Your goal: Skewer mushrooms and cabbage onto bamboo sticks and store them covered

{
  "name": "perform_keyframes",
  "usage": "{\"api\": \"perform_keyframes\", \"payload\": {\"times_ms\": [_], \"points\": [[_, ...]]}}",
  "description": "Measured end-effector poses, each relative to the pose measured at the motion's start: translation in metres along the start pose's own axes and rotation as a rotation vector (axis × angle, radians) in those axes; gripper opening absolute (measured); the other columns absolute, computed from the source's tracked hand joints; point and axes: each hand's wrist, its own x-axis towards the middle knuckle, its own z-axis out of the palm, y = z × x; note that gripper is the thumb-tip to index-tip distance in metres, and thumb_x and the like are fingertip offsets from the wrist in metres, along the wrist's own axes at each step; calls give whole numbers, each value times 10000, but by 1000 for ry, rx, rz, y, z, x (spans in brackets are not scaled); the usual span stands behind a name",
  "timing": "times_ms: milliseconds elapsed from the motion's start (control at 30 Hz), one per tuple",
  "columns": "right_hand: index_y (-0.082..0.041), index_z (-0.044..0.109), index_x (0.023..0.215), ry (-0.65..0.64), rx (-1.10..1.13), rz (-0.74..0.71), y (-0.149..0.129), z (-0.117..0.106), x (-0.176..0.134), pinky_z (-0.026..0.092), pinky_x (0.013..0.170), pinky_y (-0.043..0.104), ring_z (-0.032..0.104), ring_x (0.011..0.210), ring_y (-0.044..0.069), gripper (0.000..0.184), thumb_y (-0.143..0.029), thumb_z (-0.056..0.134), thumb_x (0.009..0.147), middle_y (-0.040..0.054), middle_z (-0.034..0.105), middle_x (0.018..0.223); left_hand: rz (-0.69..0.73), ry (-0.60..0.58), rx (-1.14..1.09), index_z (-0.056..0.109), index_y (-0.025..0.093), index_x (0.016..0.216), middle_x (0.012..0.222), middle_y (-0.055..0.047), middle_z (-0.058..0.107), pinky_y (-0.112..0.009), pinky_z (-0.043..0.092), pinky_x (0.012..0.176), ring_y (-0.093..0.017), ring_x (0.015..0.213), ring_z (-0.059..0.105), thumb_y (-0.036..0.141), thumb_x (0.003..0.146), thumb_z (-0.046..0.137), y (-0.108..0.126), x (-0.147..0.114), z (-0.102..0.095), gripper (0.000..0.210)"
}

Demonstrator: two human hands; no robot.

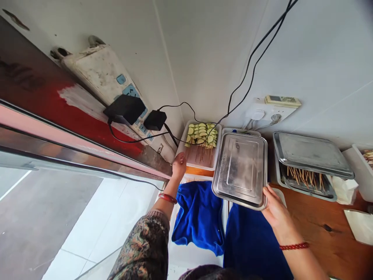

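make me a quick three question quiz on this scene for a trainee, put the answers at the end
1. Which hand holds the metal lid?
2. True or false: a lid fully covers the skewered zucchini slices.
3. Which is nearest the left hand: A, the zucchini's plastic tray; B, the white plug; C, the bundle of sticks at picture right?

Key: 1. The right hand. 2. False; they lie uncovered. 3. A.

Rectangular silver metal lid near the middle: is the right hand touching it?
Touching. The head view shows the right hand with its fingers on the rim of the rectangular silver metal lid, at the near right corner.
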Motion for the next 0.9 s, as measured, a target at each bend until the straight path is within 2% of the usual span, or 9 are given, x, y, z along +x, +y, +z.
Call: {"api": "perform_keyframes", "payload": {"times_ms": [67,133,333,433,567,667,767,833,900], "points": [[-321,713,1034,36,23,-14,-2,-8,-3,628,741,254,748,741,132,429,-293,869,635,-68,794,896,26,-30,19,641,166,1158,1180,-120,697,-413,511,1001,-241,1119,649,195,862,526,4,0,10,319],[-318,719,1000,48,44,-28,-4,-6,-5,626,727,239,747,748,129,416,-306,880,617,-71,794,891,41,-48,31,650,151,1136,1158,-132,703,-429,508,1001,-254,1101,656,186,849,535,8,-1,16,311],[-276,717,1018,-2,55,-2,1,21,-7,633,721,263,755,798,162,420,-280,878,631,-29,797,905,24,-52,19,657,144,1108,1067,-148,723,-446,520,964,-267,1059,672,249,878,514,12,-6,7,291],[-276,712,1033,-32,86,31,9,39,-6,628,717,234,754,810,144,409,-253,863,653,-29,797,933,-9,-91,-20,650,153,1134,1014,-124,734,-395,563,858,-240,956,704,345,909,494,15,-13,3,334],[-279,711,1014,-149,77,32,20,72,0,626,785,263,752,878,159,361,-282,845,680,-22,796,953,-37,-216,-87,649,140,1168,991,-123,746,-339,574,681,-222,808,723,485,928,466,25,-25,3,459],[-272,701,1003,-259,54,17,27,105,8,626,820,337,751,920,203,354,-330,839,682,-8,797,916,-39,-262,-94,688,141,1114,915,-99,748,-354,569,709,-234,801,712,547,903,503,34,-29,-1,493],[-252,683,1020,-335,23,3,32,137,17,624,810,395,753,918,235,393,-373,832,677,11,794,868,-34,-243,-65,702,150,1055,868,-70,735,-364,563,778,-247,864,694,539,885,543,41,-23,-7,453],[-249,672,1047,-357,3,-13,34,151,22,621,802,413,754,909,240,414,-385,823,687,14,792,861,-32,-218,-46,692,156,1066,878,-67,731,-365,560,797,-252,901,685,505,892,542,44,-18,-9,418],[-254,665,1071,-360,-1,-11,33,156,25,621,800,415,755,902,236,429,-389,818,694,8,793,869,-29,-197,-35,676,160,1104,921,-75,732,-370,553,824,-256,951,678,457,903,538,45,-16,-8,385]]}}
